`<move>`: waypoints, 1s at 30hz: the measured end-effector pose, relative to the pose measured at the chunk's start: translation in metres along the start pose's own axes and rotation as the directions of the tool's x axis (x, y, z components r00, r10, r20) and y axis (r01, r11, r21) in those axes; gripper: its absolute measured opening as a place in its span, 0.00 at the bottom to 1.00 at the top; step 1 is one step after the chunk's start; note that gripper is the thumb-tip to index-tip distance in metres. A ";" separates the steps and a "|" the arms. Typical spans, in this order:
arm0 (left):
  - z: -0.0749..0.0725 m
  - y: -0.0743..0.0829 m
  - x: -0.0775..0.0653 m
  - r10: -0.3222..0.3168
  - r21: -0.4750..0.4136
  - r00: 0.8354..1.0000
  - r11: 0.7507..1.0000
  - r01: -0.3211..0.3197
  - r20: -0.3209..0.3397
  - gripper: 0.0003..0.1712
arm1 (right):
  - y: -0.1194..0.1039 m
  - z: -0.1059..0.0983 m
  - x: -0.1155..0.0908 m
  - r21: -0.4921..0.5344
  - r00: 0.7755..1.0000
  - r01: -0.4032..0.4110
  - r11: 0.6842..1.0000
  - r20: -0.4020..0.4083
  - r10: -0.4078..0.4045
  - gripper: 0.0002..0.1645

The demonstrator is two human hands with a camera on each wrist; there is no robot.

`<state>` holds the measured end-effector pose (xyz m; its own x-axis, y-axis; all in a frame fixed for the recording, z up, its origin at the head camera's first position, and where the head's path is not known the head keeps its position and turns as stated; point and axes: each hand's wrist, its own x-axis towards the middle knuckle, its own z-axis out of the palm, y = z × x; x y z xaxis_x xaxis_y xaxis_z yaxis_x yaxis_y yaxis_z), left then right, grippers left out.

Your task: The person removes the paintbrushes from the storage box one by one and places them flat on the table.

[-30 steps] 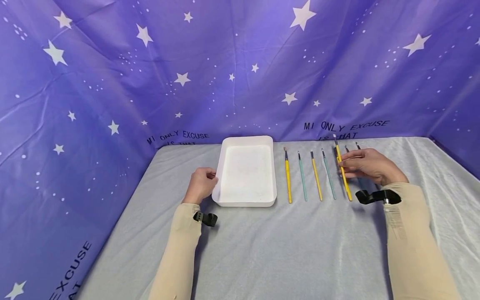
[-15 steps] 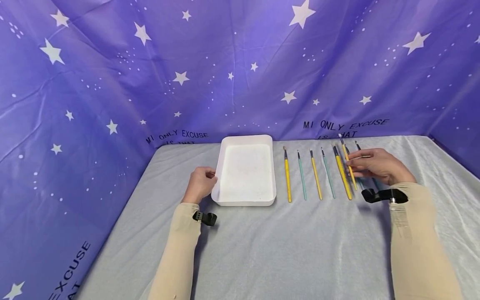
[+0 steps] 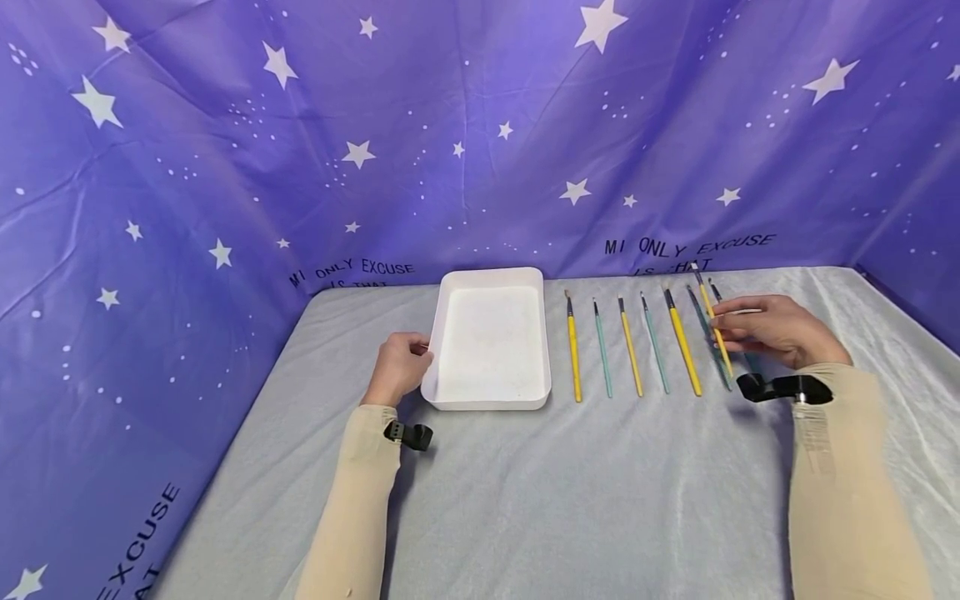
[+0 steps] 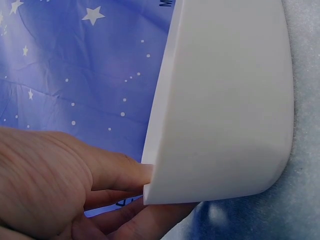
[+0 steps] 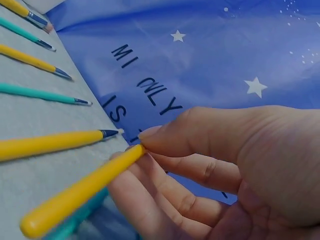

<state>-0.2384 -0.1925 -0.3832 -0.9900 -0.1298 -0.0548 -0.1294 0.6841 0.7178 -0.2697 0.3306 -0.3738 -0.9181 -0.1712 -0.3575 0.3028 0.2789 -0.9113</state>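
Note:
My left hand point(image 3: 401, 367) pinches the left rim of a white rectangular tray point(image 3: 491, 403), which lies on the cloth. In the left wrist view, the thumb and fingers grip the edge of the tray wall point(image 4: 225, 100). At the right, my right hand point(image 3: 783, 329) pinches a slim yellow paintbrush point(image 3: 722, 340) between thumb and fingers, bristles pointing away. It is held above a teal paintbrush point(image 3: 696, 302) on the cloth. Another dark-tipped brush point(image 3: 714, 287) lies partly hidden behind the hand. In the right wrist view, the held brush's yellow handle point(image 5: 75, 197) points toward the camera.
Between tray and right hand, several paintbrushes lie side by side, including a thick yellow one point(image 3: 683, 346), a teal one point(image 3: 655, 346) and a yellow one point(image 3: 573, 354) nearest the tray. A grey cloth point(image 3: 570, 500) covers the table. A purple starry curtain point(image 3: 420, 92) stands behind.
My right hand has moved rightward with the slim yellow brush, away from the thick yellow brush on the cloth and over the teal one. The left hand stays at the tray.

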 end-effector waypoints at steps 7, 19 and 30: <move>0.001 -0.001 -0.001 -0.002 0.006 1.000 1.000 0.001 0.007 0.16 | 0.005 -0.009 -0.005 0.022 0.999 -0.041 0.999 -0.031 0.041 0.13; 0.001 0.000 0.000 -0.012 0.003 1.000 1.000 0.012 0.022 0.16 | 0.011 -0.025 -0.014 -0.032 0.995 -0.071 0.997 -0.076 0.068 0.18; -0.001 0.002 -0.002 -0.016 0.003 1.000 1.000 0.016 0.021 0.17 | 0.016 -0.029 -0.016 -0.040 0.989 -0.074 0.996 -0.130 0.068 0.21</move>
<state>-0.2368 -0.1917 -0.3808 -0.9887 -0.1260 -0.0806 -0.1455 0.6843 0.7145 -0.2578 0.3653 -0.3767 -0.9207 -0.0276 -0.3892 0.3594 0.3283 -0.8735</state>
